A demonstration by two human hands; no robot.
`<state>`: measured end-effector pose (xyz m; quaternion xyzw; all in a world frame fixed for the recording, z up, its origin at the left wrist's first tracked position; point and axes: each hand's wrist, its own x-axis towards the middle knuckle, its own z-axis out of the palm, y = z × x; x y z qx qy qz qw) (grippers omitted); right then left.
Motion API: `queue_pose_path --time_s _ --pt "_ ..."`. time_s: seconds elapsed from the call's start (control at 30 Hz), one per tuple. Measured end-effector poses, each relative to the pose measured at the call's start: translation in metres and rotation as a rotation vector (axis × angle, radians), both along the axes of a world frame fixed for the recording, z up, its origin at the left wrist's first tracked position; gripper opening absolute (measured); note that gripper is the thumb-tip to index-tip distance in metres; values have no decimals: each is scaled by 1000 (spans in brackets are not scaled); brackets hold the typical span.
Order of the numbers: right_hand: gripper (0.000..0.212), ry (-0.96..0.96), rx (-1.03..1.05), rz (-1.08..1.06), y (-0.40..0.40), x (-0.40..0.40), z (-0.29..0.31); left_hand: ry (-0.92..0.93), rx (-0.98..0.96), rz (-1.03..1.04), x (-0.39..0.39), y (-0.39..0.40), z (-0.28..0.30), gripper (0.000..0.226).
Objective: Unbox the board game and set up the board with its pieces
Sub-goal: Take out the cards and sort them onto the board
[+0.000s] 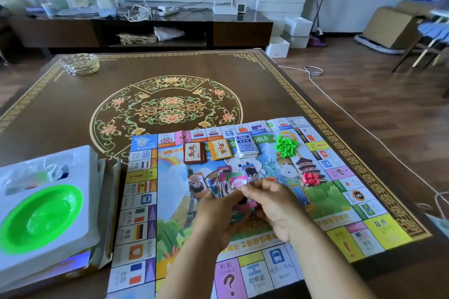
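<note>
While both hands meet over the board [243, 238], the left hand [216, 216] grips a fan of cards [226, 183]. The right hand [274, 206] pinches the fan's near edge, fingers curled.

We see the board [243, 201] lying flat on the near right part of the table [170, 80]. On the board's far side sit three card decks in a row: left deck [194, 152], middle deck [221, 149], right deck [246, 145]. Right of them lies a heap of small pieces [286, 145], with a second heap [311, 178] nearer us and further right. Loose cards [218, 183] lie spread at mid-board, just beyond both hands: left hand [216, 216], right hand [274, 206], close together over the board. Left of the board sits the box tray [48, 201], a bowl [40, 218] in it. A glass dish [80, 64] sits at the table's far left corner.
</note>
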<state>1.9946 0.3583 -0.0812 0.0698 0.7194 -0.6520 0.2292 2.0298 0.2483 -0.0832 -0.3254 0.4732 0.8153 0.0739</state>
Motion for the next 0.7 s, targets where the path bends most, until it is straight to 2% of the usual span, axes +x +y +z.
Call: queue_pose_path --time_s 0.07,0.17,0.3,0.53,0.7 --pt "13 -30 -16 -70 4 -1 -3 0 50 -11 0 4 0 27" --pt "7 26 96 -149 8 -4 -5 -8 79 -23 -2 5 0 22" --pt "10 91 222 -101 5 1 -2 -45 18 -8 -2 4 -2 25" --pt "8 101 226 -119 5 10 0 -19 -42 35 -1 0 -3 5" --pt "14 194 319 -165 9 0 0 -1 -32 49 -2 1 -5 20"
